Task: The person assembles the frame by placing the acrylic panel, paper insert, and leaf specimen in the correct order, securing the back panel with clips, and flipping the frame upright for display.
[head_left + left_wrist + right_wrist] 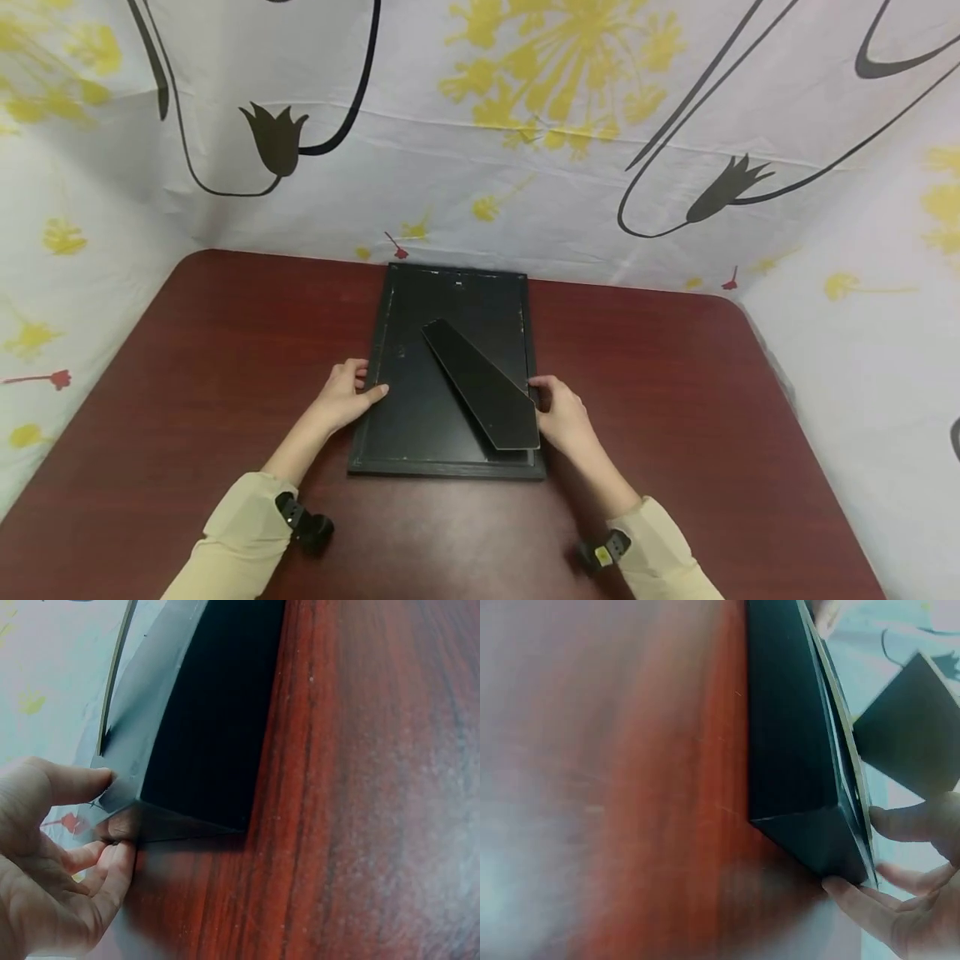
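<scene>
Left hand [345,398] grips one long side of a black picture frame [450,470], its thumb laid over the back and its fingers curled at the outer edge. Opposite it, the right hand [564,418] pinches the other long side, its thumb partly hidden by the easel stand [483,392]. Between the two hands, the frame lies back side up over the desk [675,383]; whether it is slightly raised, I cannot tell. Just beside the right hand's fingers sits the stand's wide end, tilted up off the backing board [412,408], while its narrow end points away, up the frame. Near the right hand, a thin gap shows along the backing board's edge. Behind each hand comes a pale sleeve [243,529], and beyond both hangs a flower-patterned cloth [525,192].
</scene>
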A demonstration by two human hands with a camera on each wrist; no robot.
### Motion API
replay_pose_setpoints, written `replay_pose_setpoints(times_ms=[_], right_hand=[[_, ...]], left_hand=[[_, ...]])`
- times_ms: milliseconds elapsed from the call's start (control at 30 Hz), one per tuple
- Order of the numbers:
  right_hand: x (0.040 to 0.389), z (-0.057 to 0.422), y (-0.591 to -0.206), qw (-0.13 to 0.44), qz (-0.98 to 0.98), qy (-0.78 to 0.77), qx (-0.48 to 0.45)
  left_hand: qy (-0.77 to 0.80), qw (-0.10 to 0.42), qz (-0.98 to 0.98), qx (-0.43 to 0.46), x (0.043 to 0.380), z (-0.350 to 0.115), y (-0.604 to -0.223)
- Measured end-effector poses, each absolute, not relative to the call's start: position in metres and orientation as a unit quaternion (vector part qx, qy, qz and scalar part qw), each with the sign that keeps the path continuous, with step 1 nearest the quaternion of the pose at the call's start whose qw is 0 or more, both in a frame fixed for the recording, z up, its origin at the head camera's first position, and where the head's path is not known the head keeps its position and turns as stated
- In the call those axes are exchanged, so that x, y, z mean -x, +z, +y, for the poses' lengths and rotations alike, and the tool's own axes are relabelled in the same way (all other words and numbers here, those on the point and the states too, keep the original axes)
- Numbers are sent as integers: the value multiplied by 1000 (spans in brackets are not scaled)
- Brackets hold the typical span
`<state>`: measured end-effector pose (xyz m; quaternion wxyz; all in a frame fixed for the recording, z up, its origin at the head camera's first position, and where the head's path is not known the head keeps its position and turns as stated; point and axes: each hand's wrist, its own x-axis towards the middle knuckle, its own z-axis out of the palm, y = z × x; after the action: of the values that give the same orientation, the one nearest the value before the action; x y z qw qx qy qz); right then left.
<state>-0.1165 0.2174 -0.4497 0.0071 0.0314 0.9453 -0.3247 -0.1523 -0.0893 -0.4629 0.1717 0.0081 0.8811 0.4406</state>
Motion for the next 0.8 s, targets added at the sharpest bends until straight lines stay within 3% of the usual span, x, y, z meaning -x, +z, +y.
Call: replay_pose_setpoints(times_ms=[167, 433, 800], right_hand=[[107, 219, -451, 23, 910, -412, -44], [105, 228, -450, 115, 756, -630, -139], [111, 227, -462, 70, 806, -573, -128]], left_hand=[[440, 171, 881, -11, 153, -88, -464], [432, 179, 883, -22, 155, -85, -464], [431, 175, 885, -12, 155, -87, -463]])
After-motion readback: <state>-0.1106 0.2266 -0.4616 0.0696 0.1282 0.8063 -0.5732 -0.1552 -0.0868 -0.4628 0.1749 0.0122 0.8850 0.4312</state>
